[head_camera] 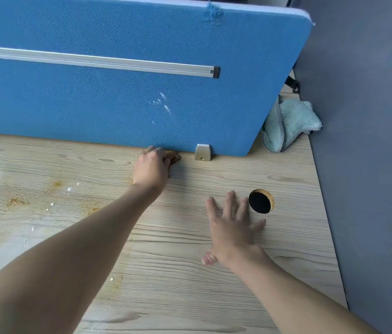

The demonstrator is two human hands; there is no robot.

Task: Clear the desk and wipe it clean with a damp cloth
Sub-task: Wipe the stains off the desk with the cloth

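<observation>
My left hand [151, 167] reaches to the foot of the blue partition and its curled fingers grip a small brown scrap [174, 156] lying on the wooden desk [166, 261]. My right hand [232, 227] lies flat on the desk with fingers spread, just left of a round cable hole [261, 201]. A light blue cloth [289, 124] is crumpled at the desk's far right corner, beyond the partition's end. Yellow-brown stains [16, 201] and white crumbs [69, 189] mark the desk's left part.
The blue fabric partition [118, 92] with a metal rail [93, 61] stands along the desk's far edge, held by a metal foot [202, 152]. A grey wall panel [371, 165] bounds the desk on the right.
</observation>
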